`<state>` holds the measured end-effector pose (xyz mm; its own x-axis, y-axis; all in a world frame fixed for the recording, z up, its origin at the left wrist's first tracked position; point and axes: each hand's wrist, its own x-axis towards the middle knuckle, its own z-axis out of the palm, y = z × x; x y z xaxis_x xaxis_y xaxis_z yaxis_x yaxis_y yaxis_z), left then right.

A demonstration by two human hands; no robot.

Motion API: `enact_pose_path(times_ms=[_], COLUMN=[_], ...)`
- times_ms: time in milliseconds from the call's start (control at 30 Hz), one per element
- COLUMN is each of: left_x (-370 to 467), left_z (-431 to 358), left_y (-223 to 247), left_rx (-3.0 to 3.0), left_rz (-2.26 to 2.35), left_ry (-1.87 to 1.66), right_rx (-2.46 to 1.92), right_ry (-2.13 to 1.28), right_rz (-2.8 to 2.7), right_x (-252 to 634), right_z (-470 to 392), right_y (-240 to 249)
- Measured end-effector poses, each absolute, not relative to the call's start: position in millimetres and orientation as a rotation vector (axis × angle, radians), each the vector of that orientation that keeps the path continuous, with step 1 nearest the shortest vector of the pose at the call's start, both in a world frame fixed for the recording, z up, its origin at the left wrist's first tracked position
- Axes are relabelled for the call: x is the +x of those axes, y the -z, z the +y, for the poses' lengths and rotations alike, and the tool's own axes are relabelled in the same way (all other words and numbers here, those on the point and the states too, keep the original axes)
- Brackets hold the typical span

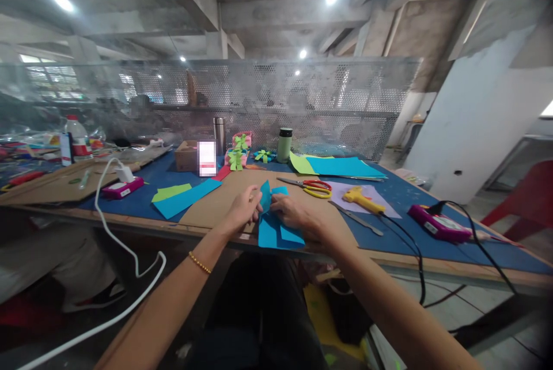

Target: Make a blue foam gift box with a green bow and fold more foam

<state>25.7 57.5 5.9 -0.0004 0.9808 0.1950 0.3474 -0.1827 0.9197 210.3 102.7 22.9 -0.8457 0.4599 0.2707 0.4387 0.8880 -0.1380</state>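
Note:
Both hands meet over a cardboard sheet (207, 208) at the table's front edge. My left hand (245, 208) is closed on the left side of a small folded blue piece (265, 196), which stands up between the hands. My right hand (288, 210) has its fingers bent and pressed on the blue paper just to the right. Below the hands, larger blue paper (270, 234) lies at the cardboard's front edge, partly covered by the right hand. Scissors (317, 187) with red and yellow handles lie behind my right hand.
To the right are a yellow glue gun (363, 200) on lilac paper, a metal blade (358, 220) and a purple power strip (438, 224) with cables. Blue strips (185, 200) lie left. Behind stand a green flask (284, 145), a steel flask (219, 135) and a carton (185, 157).

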Motion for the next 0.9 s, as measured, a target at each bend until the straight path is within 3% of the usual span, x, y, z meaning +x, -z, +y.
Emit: enact_pose_path(times_ms=[333,667,900], left_x=[41,40,37], left_z=[38,46,48], left_y=[5,11,14], left_rx=[2.395,2.695,2.696], left_rz=[1.803,1.781,1.763], left_ry=[-0.759,-0.657,-0.554], right_rx=[-1.009,-0.926,-1.036], right_ry=[-0.405,-0.321,-0.001], right_rz=[-2.289,-1.918,-1.979], right_x=[238,287,316], right_z=[103,133,123], right_y=[-25,-22,-31])
